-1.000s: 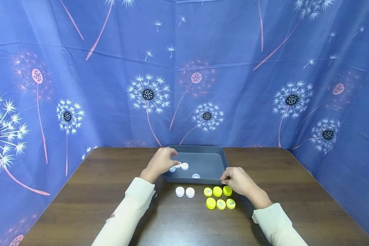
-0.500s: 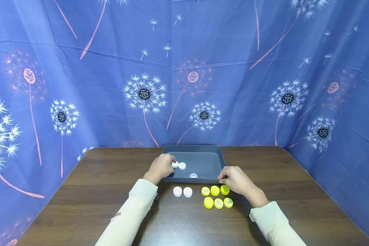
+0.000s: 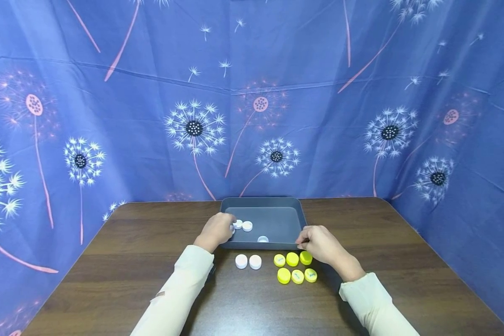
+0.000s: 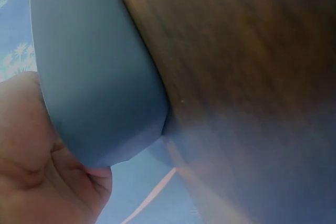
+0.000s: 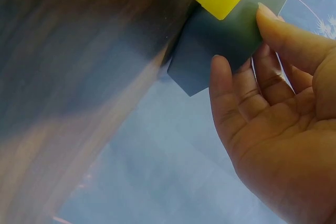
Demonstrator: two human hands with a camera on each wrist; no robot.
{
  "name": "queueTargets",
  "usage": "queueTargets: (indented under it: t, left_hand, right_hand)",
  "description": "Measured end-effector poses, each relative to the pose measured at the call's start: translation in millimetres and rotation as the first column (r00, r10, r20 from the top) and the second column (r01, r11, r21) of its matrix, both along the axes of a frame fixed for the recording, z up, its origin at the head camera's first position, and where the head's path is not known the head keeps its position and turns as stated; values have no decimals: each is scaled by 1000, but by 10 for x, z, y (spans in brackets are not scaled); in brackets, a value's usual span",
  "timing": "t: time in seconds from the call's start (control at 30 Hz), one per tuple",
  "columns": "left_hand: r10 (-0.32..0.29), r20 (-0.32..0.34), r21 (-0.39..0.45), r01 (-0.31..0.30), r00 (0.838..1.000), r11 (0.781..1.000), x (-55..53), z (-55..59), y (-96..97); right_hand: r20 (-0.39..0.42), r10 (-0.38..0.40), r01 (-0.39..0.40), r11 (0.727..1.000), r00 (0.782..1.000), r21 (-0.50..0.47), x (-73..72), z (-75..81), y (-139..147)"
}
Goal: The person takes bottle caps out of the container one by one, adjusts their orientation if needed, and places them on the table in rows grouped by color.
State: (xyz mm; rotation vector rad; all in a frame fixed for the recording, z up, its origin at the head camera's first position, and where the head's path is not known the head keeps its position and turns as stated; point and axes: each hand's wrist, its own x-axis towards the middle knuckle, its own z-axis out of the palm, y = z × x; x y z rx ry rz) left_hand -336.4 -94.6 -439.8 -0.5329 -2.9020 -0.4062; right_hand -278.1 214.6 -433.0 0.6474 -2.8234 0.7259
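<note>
Blue dandelion-print curtain [image 3: 327, 107] behind, brown wood-grain table [image 3: 122, 261] in front. Dark gray tray [image 3: 281, 219] near the table's far edge, white bottle caps [image 3: 247, 226] inside. Left hand [image 3: 215, 231] reaches over tray's left side by the caps; fingertips hidden, can't tell if it grips anything. Right hand [image 3: 325, 245] pinches tray's near right corner. Hands apart. Six yellow caps [image 3: 292, 259], two rows, and two white caps [image 3: 241, 261] on the table, near side of tray.
</note>
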Motion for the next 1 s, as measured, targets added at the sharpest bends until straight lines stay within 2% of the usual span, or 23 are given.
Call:
queueTargets:
  t: [0.17,0.6,0.73,0.87,1.0]
  left_hand:
    - [0,33,21,-1,999,1000,-1,7,6]
    - [-2,65,61,-2,998,998,17,26,26]
    - [-27,45,82,24,999,996,41,28,13]
    - [-80,17,120,77,997,990,94,62,-15]
    - [-118,41,152,110,992,982,172,115,-59]
  right_hand:
    - [11,-14,14,1000,1000,6,0,3,-14]
    - [20,-29,29,1000,999,4,-9,6,-14]
    - [4,-19,19,1000,1000,8,-8,0,-10]
    - [-9,-15,15,1000,1000,7,4,6,-11]
    - [-7,-16,16,1000,1000,3,12,15,-15]
